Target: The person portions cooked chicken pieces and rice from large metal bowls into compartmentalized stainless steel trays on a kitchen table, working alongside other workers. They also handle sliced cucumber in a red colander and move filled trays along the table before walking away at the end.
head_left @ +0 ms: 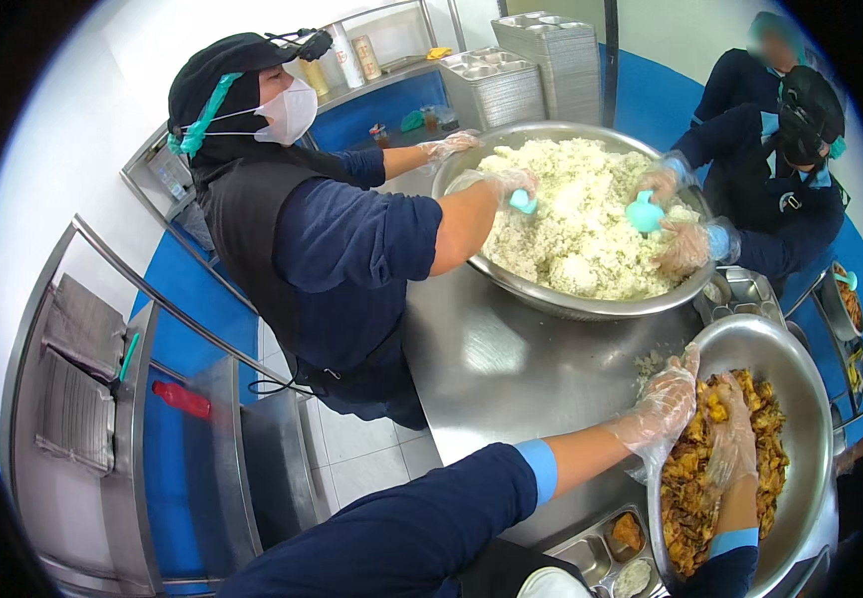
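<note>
A large steel bowl (812, 429) at the lower right holds browned food pieces (695, 508) that look like cooked chicken. My left hand (663, 404), in a clear plastic glove, rests at the bowl's left rim with its fingers stretched out. Inside the bowl is my right hand (733, 444), gloved too, its fingers curled at a yellowish piece among the others. Its fingertips are partly hidden. Below the bowl's left side lies a compartment tray (583, 556) with a brown piece of food (628, 531) and some rice (633, 578).
Across the steel table (471, 369) stands a wide basin (551, 292) of rice (576, 214). A co-worker (302, 229) on the left and another (780, 189) on the right work in it with turquoise scoops (643, 212). Stacked trays (491, 90) stand behind; a rail (152, 279) runs left.
</note>
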A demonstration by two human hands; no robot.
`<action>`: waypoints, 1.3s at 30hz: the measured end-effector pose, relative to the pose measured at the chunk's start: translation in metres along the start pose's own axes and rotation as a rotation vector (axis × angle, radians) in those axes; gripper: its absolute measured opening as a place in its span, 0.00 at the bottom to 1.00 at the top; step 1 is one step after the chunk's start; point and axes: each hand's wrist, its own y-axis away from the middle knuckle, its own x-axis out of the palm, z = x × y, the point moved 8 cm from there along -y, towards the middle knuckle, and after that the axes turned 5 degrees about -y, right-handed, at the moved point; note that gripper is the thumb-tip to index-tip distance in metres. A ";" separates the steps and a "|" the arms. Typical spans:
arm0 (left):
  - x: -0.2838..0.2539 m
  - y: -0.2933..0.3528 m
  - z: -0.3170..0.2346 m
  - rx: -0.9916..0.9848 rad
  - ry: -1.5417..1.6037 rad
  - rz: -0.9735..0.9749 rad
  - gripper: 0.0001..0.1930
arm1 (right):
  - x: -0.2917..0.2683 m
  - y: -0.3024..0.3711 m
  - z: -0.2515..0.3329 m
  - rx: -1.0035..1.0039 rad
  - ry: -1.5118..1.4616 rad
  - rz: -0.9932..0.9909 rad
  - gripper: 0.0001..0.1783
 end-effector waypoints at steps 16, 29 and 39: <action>-0.055 -0.037 0.014 0.146 -0.182 -0.162 0.28 | -0.069 0.275 0.053 -0.271 -0.174 -0.083 0.37; -0.117 0.019 0.000 0.345 0.283 -0.557 0.38 | 0.027 0.325 -0.143 -0.087 0.423 -0.407 0.35; -0.079 0.159 0.160 0.337 0.518 -0.011 0.38 | 0.071 0.296 -0.167 0.166 0.855 -0.545 0.22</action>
